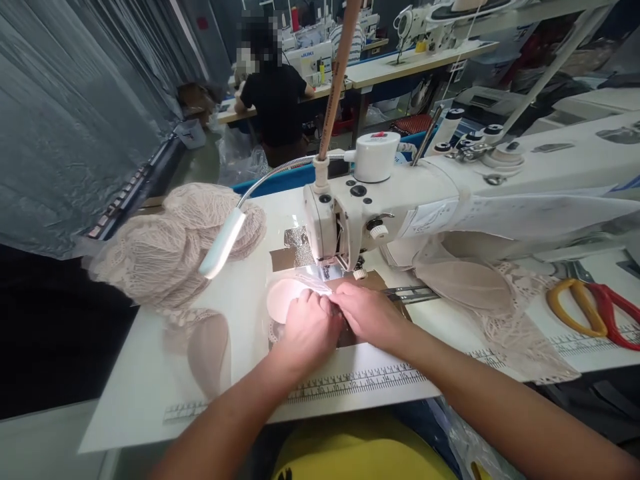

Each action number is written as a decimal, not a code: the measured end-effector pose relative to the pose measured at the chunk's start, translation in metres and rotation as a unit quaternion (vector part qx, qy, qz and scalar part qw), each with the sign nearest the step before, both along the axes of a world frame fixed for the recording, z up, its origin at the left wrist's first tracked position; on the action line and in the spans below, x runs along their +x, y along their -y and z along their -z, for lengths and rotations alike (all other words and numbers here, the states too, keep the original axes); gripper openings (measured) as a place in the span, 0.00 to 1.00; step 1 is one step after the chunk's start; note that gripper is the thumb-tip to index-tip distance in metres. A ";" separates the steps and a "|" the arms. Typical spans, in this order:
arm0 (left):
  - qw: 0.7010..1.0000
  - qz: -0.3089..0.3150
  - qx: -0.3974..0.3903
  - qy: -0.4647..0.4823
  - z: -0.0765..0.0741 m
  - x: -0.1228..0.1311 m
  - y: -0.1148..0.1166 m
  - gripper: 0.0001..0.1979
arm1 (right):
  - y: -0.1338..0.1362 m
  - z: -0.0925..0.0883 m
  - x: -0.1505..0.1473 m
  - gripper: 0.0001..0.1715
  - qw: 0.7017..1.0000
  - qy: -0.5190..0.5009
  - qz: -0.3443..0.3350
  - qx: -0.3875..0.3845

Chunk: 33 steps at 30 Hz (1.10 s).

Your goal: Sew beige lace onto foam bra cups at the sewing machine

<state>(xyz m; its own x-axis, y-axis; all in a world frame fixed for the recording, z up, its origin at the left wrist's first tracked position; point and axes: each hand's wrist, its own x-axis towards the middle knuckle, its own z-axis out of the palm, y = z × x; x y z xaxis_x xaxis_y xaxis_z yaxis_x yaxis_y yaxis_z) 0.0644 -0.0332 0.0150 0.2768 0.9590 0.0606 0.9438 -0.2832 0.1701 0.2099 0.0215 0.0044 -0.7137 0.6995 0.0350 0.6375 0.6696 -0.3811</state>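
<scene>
Just in front of the sewing machine (pixel 340 227), a pale pink bra cup (pixel 283 300) with lace at its edge lies under the lamp's light. My left hand (pixel 313 330) is closed on the fabric at the cup's right side, fingers curled. Right beside it, my right hand (pixel 370 313) pinches the sheer edge of the same piece, thumb and fingers together. The two hands touch or nearly touch, and they hide the part of the fabric between them. The needle area is just beyond my fingers.
Stacked lace pieces (pixel 155 247) lie at the back left, with a loose cup (pixel 207 350) nearer. On the right are more cups (pixel 465 287) and scissors with yellow and red handles (pixel 580 307). A lamp (pixel 225 243) hangs left of the machine. A person (pixel 275 100) sits beyond.
</scene>
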 end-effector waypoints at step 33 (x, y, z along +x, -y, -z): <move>0.985 0.127 0.060 0.102 0.029 -0.050 -0.049 0.16 | -0.004 0.003 -0.009 0.19 0.991 0.078 0.024 0.107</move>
